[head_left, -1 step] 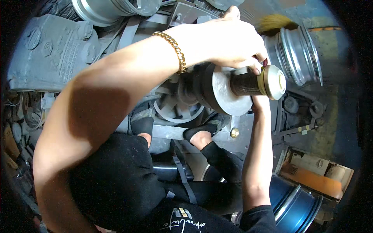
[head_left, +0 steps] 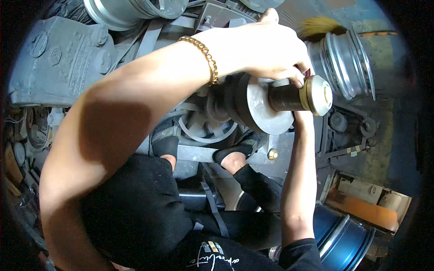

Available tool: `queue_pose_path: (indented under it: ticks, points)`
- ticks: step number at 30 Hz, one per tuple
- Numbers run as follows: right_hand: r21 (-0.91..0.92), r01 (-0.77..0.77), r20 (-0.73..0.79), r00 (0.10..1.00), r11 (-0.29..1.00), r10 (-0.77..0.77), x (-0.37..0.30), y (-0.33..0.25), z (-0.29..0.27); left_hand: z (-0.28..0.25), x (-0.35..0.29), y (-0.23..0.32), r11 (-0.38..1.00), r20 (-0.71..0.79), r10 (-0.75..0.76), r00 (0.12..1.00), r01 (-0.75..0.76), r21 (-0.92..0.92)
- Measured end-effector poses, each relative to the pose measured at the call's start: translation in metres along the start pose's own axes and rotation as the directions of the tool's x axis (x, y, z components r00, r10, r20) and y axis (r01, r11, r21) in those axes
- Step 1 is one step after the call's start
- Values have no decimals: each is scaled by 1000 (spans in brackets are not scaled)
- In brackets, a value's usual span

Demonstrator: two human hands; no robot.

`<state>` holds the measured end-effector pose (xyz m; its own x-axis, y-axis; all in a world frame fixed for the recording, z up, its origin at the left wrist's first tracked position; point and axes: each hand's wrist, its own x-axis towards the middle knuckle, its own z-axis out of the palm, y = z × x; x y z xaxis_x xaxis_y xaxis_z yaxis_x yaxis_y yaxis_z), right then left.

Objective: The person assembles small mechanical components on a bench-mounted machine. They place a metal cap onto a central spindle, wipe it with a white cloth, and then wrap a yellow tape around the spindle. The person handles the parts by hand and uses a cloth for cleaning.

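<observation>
A thick threaded shaft points to the right from a round metal flange. On its end sits a pale rounded cap with a yellowish ring behind it. My left hand reaches over the shaft from above. Its fingers are bent down and closed, tips against the ring; a small dark red patch shows beside them. What they pinch is not clear. My right hand comes up from below behind the shaft; only the wrist end shows, and its fingers are hidden.
Silver wheel rims stand at the right and top left; a blue rim is lower right. A grey dusty housing fills the left. Below the flange are a spoked pulley, my feet and a small brass-coloured knob.
</observation>
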<state>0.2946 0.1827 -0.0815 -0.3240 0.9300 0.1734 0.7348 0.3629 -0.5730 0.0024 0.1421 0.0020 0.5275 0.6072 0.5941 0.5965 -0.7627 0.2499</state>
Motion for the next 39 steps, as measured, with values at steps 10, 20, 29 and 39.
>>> queue_pose_path:
  ticks: [10, 20, 29, 39]
  points:
    - [851, -246, -80, 812, 464, 578, -58, -82, 24, -7, 0, 3, 1000, 67, -19, 998, 20, -11]
    - [325, -329, -71, 927, 887, 370, -62, -34, 25, -5, 9, 0, 991, 65, 20, 998, -28, 133]
    - [7, -148, 132, 980, 989, 146, 5, 11, -4, -6, 2, 5, 998, 85, -49, 995, 47, 29]
    - [419, -374, -291, 808, 827, 512, -52, -59, -1, -5, 8, -1, 993, 78, -25, 997, 15, 121]
